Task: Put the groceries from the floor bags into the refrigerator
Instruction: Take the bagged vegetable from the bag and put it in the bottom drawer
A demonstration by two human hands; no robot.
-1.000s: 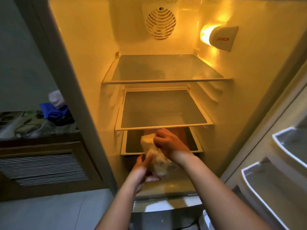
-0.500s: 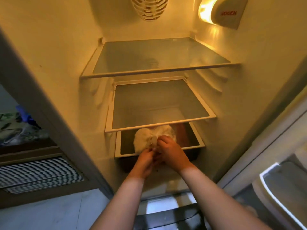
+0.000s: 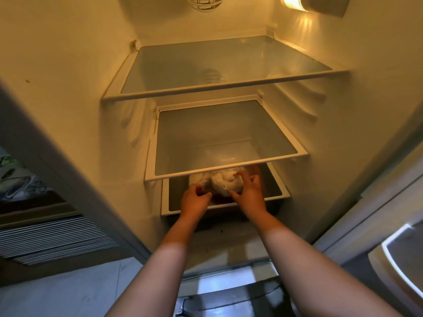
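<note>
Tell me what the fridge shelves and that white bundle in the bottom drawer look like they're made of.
The shelves look like clear glass in glossy white plastic frames: you see through them and they reflect the light. The white bundle looks like thin crinkly plastic wrap or bag, wrinkled and translucent; its contents are unclear.

Viewed into open, warm-lit refrigerator interior [image 3: 377, 110]. Two glass shelves with white frames: upper [image 3: 229, 91] and middle [image 3: 229, 170]. Pale crumpled plastic-wrapped bundle [image 3: 225, 183] placed on lowest shelf [image 3: 278, 197]. Left hand [image 3: 194, 202] beside bundle; right hand [image 3: 248, 193] fingers spread against it.
</note>
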